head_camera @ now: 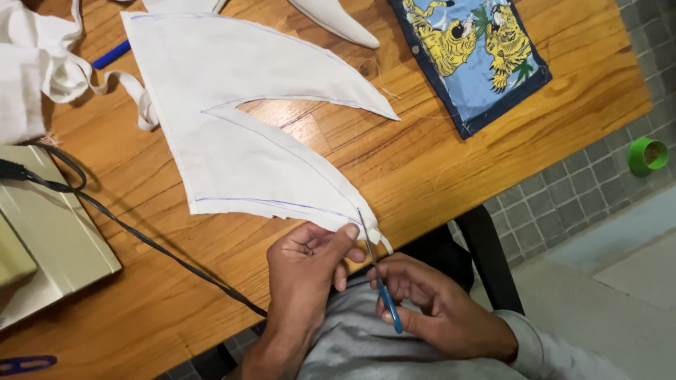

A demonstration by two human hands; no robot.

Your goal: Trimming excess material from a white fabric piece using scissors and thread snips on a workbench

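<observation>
A white fabric piece [232, 119] with curved pointed lobes and blue marking lines lies on the wooden table [422, 162]. My left hand [306, 264] pinches the tip of the lower lobe at the table's near edge. My right hand [436, 309] holds small scissors with blue handles [384, 292]; their thin blades point up into the fabric tip beside my left thumb.
A blue cloth piece with yellow tiger prints [475, 49] lies at the far right of the table. White cloth strips [42, 63] and a blue pen [111, 54] sit far left. A black cord [141, 236] runs from a beige machine [49, 246]. A green tape roll [648, 155] lies on the tiled floor.
</observation>
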